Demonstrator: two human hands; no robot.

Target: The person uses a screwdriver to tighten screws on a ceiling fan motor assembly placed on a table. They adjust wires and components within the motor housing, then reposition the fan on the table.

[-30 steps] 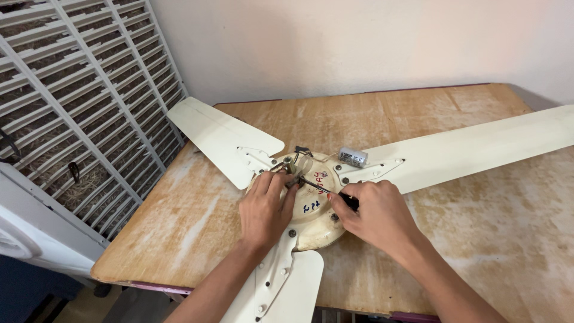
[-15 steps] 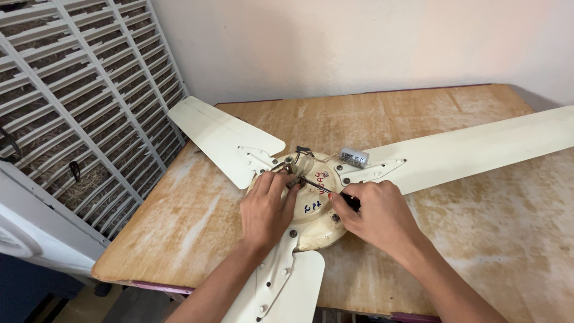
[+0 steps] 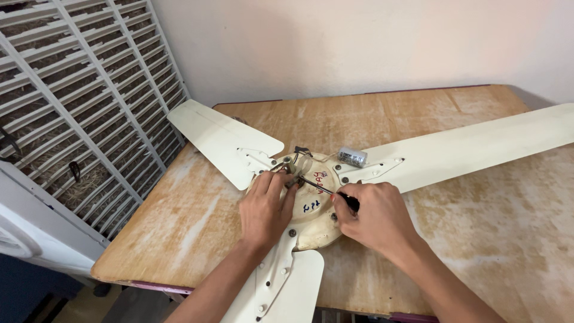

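A: Where is the ceiling fan [image 3: 314, 206]?

B: It lies flat on the wooden desk [image 3: 478, 239], its round cream motor housing [image 3: 311, 221] near the front edge. All places I give from this housing.

A: And the hands?

B: The right hand [image 3: 373, 218] rests at the right side of the housing. Its fingers are closed around a screwdriver [image 3: 335, 192] with a dark handle; the thin shaft goes up-left toward the centre of the housing. The left hand [image 3: 266, 206] lies on the left side; its fingers pinch some small wires [image 3: 286, 170] at the upper-left part.

A: What else is around?

B: A small silver capacitor [image 3: 351, 157] sits at the upper-right rim. Three cream blades [image 3: 478, 146] go out: up-left, right, and toward the front. Far left of the housing stands a white slatted panel [image 3: 78, 101].
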